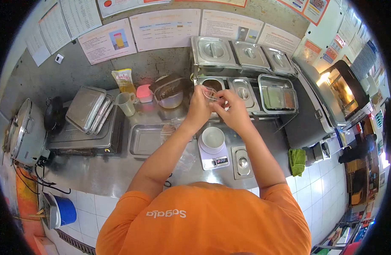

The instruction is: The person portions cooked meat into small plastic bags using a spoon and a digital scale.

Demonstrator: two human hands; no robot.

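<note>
Both hands meet above the front row of steel food pans. My left hand (199,104) is closed around the side of a small clear plastic cup (210,93). Fingers of my right hand (233,111) pinch at the cup's right edge, partly hiding it. Below the hands, a white bowl (213,138) sits on a white digital kitchen scale (209,162). Just behind the cup is an uncovered pan (213,83) with dark contents. A small lidded steel pan (242,163) lies right of the scale.
A rectangular steel tray (143,149) and clear plastic wrapping (187,161) lie on the left. Farther left are stacked trays (88,109), a clear jug (126,103) and a large pot (24,131). A lit oven (340,89) and green cloth (297,161) stand right.
</note>
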